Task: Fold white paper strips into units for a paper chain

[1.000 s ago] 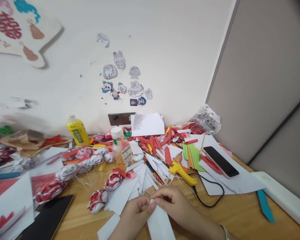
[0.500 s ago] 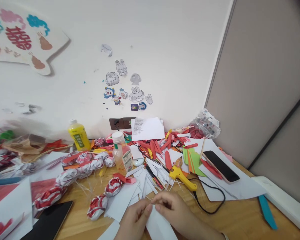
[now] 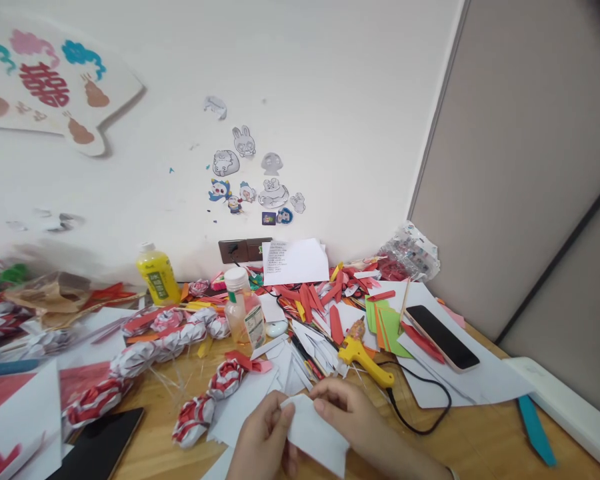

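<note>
A piece of white paper (image 3: 318,437) is held up between my two hands, low in the middle of the view. My left hand (image 3: 266,433) pinches its left edge, thumb on the near face. At its upper right edge my right hand (image 3: 349,417) grips it between thumb and fingers. Just beyond the hands lie a pile of folded white paper strips (image 3: 307,343) and a yellow hot glue gun (image 3: 364,360) with its black cord. Left of my left hand are red-and-white paper flowers (image 3: 194,420) and loose white sheets (image 3: 235,400).
A clear bottle (image 3: 245,320) and a yellow drink bottle (image 3: 159,277) stand behind. To the right lie a phone (image 3: 443,337), green paper (image 3: 391,330) and a teal strip (image 3: 537,430). A black tablet-like slab (image 3: 103,443) rests at front left. Red paper scraps (image 3: 307,297) line the wall.
The white paper has risen between my hands and turned, showing a broader face. My right hand has shifted slightly right and its fingers have moved along the paper's edge.
</note>
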Demonstrator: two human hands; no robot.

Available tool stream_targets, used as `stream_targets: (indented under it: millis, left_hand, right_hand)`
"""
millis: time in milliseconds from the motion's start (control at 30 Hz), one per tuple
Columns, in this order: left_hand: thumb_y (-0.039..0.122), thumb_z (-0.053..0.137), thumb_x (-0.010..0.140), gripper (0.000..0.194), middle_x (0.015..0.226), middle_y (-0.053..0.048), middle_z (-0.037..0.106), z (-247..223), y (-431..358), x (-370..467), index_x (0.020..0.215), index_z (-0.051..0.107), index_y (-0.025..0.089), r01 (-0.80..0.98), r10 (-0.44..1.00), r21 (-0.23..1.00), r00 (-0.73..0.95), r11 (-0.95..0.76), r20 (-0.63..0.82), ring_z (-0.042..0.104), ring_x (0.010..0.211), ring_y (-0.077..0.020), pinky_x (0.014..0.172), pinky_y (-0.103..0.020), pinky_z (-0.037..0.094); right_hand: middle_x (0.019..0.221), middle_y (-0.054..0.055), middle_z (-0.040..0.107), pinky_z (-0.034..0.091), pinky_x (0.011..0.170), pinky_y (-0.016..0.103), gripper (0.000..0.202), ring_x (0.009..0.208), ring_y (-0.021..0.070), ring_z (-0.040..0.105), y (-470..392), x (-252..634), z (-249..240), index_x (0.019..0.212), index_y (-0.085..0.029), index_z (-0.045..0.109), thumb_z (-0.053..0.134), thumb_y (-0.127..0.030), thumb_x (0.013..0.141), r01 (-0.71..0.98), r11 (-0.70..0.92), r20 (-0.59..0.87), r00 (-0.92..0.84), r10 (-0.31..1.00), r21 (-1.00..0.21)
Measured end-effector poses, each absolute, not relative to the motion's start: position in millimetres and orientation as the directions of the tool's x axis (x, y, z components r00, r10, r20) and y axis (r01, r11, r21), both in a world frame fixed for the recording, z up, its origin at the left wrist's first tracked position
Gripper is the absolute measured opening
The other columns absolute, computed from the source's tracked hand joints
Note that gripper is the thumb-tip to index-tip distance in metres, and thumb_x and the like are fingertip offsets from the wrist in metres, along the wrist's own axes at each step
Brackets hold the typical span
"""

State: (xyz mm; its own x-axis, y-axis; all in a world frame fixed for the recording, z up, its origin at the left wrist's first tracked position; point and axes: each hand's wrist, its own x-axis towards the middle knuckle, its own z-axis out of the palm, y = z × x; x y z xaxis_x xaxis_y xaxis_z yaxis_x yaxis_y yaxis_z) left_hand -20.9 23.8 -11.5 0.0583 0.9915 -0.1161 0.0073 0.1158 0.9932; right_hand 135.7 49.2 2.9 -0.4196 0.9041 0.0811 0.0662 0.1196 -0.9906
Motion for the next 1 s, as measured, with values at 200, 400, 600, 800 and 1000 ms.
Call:
stream_targets:
  millis: [200, 400, 600, 800, 1000]
  left_hand:
    - [0.053, 0.054, 0.069, 0.033, 0.034, 0.008, 0.056, -12.3, 33.7, -29.2, 0.064, 0.044, 0.022, -0.126, 0.992, 0.989, -0.086, 0.079, -0.091, 0.053, 0.032, -0.0134, 0.037, -0.022, 0.039]
    - [0.048, 0.061, 0.064, 0.032, 0.039, 0.006, 0.061, -18.2, 29.7, -22.8, 0.064, 0.042, 0.022, -0.093, 0.98, 0.979, 0.098, 0.181, -0.172, 0.056, 0.035, -0.0142, 0.04, -0.023, 0.04]
    - [0.044, 0.054, 0.071, 0.027, 0.039, 0.007, 0.055, -10.6, 24.3, -17.6, 0.068, 0.048, 0.019, 0.078, 0.97, 0.986, 0.183, 0.147, -0.159, 0.05, 0.034, -0.0114, 0.041, -0.022, 0.038]
    - [0.043, 0.053, 0.073, 0.024, 0.038, 0.007, 0.055, -9.2, 22.4, -15.9, 0.072, 0.05, 0.019, 0.108, 0.967, 0.983, 0.191, 0.148, -0.167, 0.051, 0.034, -0.0123, 0.041, -0.022, 0.038]
    - [0.04, 0.06, 0.068, 0.025, 0.045, 0.005, 0.058, -15.3, 24.3, -17.1, 0.073, 0.051, 0.018, 0.052, 0.972, 0.99, 0.191, 0.132, -0.14, 0.055, 0.039, -0.0138, 0.044, -0.024, 0.042]
  right_hand:
    - [0.065, 0.0, 0.052, 0.037, 0.047, 0.022, 0.024, 0.056, 0.0132, 0.048, 55.7, 136.9, 0.5, 0.085, -0.013, 0.055, 0.053, -0.034, 0.072, 0.038, -0.002, -0.016, -0.361, 0.932, -0.999]
    - [0.066, 0.0, 0.05, 0.037, 0.05, 0.023, 0.017, 0.06, 0.014, 0.048, 54.0, 137.6, 4.6, 0.077, -0.013, 0.053, 0.051, -0.029, 0.071, 0.043, -0.001, -0.013, -0.282, 0.959, -0.999]
    - [0.063, -0.002, 0.045, 0.036, 0.054, 0.023, 0.012, 0.06, 0.0131, 0.044, 54.0, 138.6, 4.8, 0.068, -0.015, 0.048, 0.049, -0.027, 0.071, 0.113, 0.059, 0.027, -0.262, 0.965, -0.992]
    - [0.064, -0.001, 0.045, 0.036, 0.056, 0.024, 0.013, 0.062, 0.0139, 0.043, 53.7, 139.0, 8.1, 0.067, -0.016, 0.047, 0.048, -0.028, 0.073, 0.165, 0.084, 0.042, -0.246, 0.968, -0.983]
    - [0.063, -0.002, 0.044, 0.036, 0.055, 0.024, 0.014, 0.061, 0.0139, 0.044, 54.1, 138.6, 7.8, 0.066, -0.017, 0.046, 0.049, -0.028, 0.073, 0.147, 0.077, 0.042, -0.228, 0.973, -0.986]
